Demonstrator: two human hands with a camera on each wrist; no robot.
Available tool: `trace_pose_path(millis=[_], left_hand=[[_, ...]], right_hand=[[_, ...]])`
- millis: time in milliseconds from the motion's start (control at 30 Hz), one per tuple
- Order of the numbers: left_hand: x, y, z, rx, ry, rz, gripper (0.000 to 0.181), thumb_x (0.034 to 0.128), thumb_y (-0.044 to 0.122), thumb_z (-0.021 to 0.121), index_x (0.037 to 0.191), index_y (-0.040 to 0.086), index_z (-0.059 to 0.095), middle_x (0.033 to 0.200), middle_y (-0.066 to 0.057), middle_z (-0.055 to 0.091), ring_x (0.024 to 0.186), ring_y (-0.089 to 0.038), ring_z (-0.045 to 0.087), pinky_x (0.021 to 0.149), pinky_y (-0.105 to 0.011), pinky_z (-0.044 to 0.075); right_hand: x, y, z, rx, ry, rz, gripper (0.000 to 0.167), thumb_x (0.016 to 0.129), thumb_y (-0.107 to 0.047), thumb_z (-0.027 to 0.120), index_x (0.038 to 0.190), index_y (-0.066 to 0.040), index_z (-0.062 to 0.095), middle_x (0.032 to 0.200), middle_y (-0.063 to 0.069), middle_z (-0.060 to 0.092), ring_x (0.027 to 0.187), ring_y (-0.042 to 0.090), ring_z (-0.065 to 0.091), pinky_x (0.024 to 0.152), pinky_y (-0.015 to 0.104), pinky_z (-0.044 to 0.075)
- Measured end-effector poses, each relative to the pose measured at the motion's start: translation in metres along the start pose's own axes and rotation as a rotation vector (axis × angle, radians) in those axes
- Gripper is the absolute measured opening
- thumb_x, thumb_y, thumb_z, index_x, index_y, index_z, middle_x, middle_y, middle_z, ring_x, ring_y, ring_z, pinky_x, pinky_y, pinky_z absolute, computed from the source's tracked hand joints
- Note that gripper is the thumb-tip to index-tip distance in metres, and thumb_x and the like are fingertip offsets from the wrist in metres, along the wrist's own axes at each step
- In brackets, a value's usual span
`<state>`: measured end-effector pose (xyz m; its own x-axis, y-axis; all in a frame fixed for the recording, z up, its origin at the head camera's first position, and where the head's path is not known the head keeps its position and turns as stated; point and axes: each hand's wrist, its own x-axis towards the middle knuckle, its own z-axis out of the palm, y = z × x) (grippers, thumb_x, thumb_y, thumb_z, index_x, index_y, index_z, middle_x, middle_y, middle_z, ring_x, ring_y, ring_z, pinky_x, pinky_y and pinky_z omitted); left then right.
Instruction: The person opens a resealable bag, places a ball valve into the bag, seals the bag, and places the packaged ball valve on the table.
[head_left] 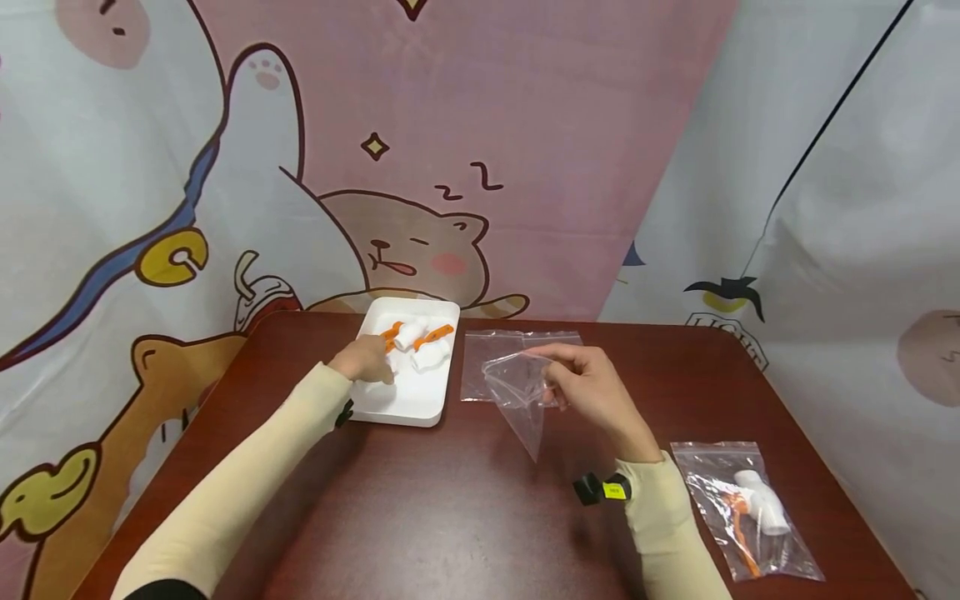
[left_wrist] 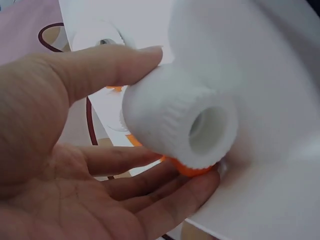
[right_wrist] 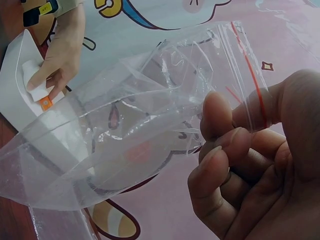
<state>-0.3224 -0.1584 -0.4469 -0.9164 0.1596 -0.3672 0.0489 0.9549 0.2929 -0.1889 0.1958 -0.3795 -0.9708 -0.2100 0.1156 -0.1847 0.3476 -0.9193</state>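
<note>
My left hand point(head_left: 363, 360) reaches into the white tray point(head_left: 411, 407) near its left side. The left wrist view has the thumb and fingers around a ribbed white fitting point(left_wrist: 172, 117), its round opening showing and an orange part point(left_wrist: 196, 171) below it. With its fingertips, my right hand point(head_left: 596, 396) pinches a clear zip bag point(head_left: 525, 408) near its edge, right of the tray. In the right wrist view the bag point(right_wrist: 135, 120) hangs out to the left, with a red line along its seal; nothing shows inside.
More white fittings point(head_left: 430, 356) with orange handles point(head_left: 435, 337) lie in the tray. Flat clear bags point(head_left: 476, 367) rest on the brown table point(head_left: 450, 508), right of the tray. A bagged white fitting point(head_left: 765, 504) with an orange part is at the right. A patterned cloth point(head_left: 540, 167) hangs behind.
</note>
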Motion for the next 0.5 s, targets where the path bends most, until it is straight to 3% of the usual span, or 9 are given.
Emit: trace_pose_path(millis=[300,400,500], left_hand=[[-0.009,-0.004,0.001,-0.059,0.038,-0.012,0.025,0.0837,0.022,0.073,0.094,0.005,0.058,0.087,-0.007,0.051,0.077,-0.022,0.052,0.064,-0.032,0.044],[-0.014,-0.005,0.001,-0.104,0.083,-0.020,0.032,0.0821,0.021,0.072,0.103,0.001,0.059,0.093,-0.010,0.055,0.083,-0.024,0.053,0.070,-0.035,0.045],[-0.019,-0.006,0.002,-0.132,0.136,-0.001,0.051,0.0800,0.020,0.072,0.124,-0.004,0.059,0.116,-0.018,0.063,0.098,-0.029,0.057,0.084,-0.042,0.050]], right_hand=[[0.000,0.001,-0.001,0.007,-0.002,0.012,0.037,0.094,0.001,0.053,0.121,-0.012,0.075,0.063,0.009,0.064,0.055,0.018,0.059,0.051,0.028,0.050],[0.000,0.001,-0.001,0.003,-0.008,0.018,0.037,0.095,0.000,0.053,0.122,-0.012,0.075,0.064,0.009,0.064,0.056,0.020,0.060,0.051,0.028,0.050],[0.000,0.001,-0.001,-0.001,-0.010,0.018,0.037,0.095,0.000,0.053,0.122,-0.013,0.075,0.063,0.009,0.064,0.056,0.021,0.061,0.052,0.028,0.050]])
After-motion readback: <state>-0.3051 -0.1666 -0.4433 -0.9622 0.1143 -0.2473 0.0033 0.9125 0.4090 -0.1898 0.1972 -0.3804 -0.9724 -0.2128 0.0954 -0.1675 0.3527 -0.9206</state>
